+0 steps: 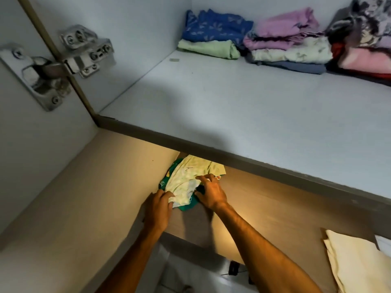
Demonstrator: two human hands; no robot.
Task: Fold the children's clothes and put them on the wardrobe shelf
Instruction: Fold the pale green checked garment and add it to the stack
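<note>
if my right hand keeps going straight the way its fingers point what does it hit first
The right hand points up and left across the pale garment, so it would first slide further onto that cloth, toward the wardrobe's side wall. How far away the wall is cannot be judged here.

Folded clothes lie on the lower shelf; stacks on the upper shelf.

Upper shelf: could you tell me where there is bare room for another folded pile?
The upper shelf is bare from its front edge back to the stacks. Its rear right is crowded: blue garment on green, pink pile, dark pile.
</note>
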